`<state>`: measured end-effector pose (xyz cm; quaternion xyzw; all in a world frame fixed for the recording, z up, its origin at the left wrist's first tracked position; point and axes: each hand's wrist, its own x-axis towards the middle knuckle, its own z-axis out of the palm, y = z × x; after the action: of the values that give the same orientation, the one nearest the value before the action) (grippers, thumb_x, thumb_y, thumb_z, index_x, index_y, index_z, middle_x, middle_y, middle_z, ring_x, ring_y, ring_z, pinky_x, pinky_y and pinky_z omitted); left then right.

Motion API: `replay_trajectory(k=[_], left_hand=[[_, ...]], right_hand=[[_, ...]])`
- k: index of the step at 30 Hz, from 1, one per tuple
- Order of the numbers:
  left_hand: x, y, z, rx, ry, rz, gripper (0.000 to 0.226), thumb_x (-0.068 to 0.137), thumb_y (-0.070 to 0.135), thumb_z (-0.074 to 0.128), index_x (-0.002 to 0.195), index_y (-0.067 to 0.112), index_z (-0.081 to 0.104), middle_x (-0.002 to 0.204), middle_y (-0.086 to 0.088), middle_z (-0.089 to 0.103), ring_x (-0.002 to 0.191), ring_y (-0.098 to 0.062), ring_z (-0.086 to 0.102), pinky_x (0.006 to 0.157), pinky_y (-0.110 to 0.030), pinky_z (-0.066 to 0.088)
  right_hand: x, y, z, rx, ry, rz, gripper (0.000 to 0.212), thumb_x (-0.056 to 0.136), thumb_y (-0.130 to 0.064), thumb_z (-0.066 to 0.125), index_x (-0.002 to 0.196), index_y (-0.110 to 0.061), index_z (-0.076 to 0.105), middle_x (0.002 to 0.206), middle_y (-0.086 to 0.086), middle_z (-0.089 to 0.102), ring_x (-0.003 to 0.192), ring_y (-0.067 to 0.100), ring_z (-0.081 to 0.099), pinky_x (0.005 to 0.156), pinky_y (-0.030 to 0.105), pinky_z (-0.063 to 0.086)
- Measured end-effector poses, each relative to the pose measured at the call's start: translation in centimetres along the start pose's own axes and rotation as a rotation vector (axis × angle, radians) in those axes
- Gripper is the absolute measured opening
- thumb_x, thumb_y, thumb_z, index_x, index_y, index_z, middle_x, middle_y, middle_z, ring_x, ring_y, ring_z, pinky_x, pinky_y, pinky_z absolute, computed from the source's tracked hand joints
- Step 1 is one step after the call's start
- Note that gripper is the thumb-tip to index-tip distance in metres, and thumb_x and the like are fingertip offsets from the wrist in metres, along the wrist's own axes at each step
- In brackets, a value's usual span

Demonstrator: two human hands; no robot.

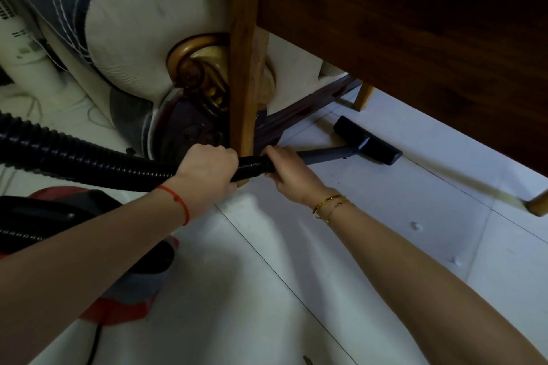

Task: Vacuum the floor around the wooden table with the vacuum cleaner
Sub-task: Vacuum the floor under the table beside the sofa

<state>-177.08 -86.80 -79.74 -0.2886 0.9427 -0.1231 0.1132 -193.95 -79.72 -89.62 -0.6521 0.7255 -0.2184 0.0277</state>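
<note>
My left hand (207,169) grips the black ribbed hose (89,157) just in front of the near wooden table leg (244,68). My right hand (287,175) grips the hose end where the grey wand (326,155) begins. The wand reaches under the dark wooden table (415,24) to the black floor nozzle (367,141), which lies flat on the white tiled floor (385,216). The red and black vacuum cleaner body (98,246) sits at the lower left, partly hidden by my left forearm.
A white leather sofa arm (133,24) with a gold carved scroll stands right behind the table leg. Two more table legs (364,98) (538,204) stand at the far side and the right edge. Small white crumbs (416,225) lie on the tiles. A white appliance (23,47) stands far left.
</note>
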Motion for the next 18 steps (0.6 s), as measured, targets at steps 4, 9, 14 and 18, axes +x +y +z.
replay_trajectory(k=[4,9,14,18], left_hand=[[1.5,0.3,1.5,-0.013,0.074,0.002,0.036,0.093,0.042,0.049,0.113,0.012,0.048,0.091,-0.001,0.058,0.080,-0.020,0.062,0.062,-0.028,0.038],[4.2,1.2,2.3,-0.063,0.098,-0.018,0.034,0.093,0.035,0.054,0.114,0.009,0.048,0.100,-0.005,0.063,0.087,-0.024,0.065,0.063,-0.030,0.038],[6.7,2.8,2.7,-0.088,0.123,-0.044,0.031,0.093,0.029,0.054,0.116,0.008,0.050,0.101,-0.007,0.064,0.090,-0.026,0.065,0.065,-0.031,0.037],[7.7,3.7,2.7,-0.098,0.143,-0.036,0.029,0.094,0.028,0.052,0.115,0.008,0.050,0.105,-0.008,0.064,0.093,-0.026,0.065,0.065,-0.031,0.037]], right_hand=[[0.5,1.5,0.8,-0.065,0.049,0.019,0.023,0.089,-0.014,0.061,0.111,-0.011,0.055,0.105,0.009,0.058,0.098,0.024,0.049,0.082,0.032,0.040],[1.6,3.5,1.2,-0.153,0.087,0.091,0.030,0.091,-0.018,0.060,0.119,-0.011,0.055,0.114,0.011,0.059,0.109,0.029,0.051,0.092,0.036,0.043],[2.4,5.5,0.8,-0.195,0.066,0.189,0.036,0.090,-0.021,0.061,0.124,-0.011,0.053,0.115,0.011,0.057,0.113,0.028,0.050,0.091,0.038,0.048],[2.6,6.6,0.1,-0.199,0.015,0.207,0.038,0.091,-0.021,0.061,0.126,-0.011,0.051,0.115,0.010,0.056,0.114,0.027,0.050,0.090,0.039,0.050]])
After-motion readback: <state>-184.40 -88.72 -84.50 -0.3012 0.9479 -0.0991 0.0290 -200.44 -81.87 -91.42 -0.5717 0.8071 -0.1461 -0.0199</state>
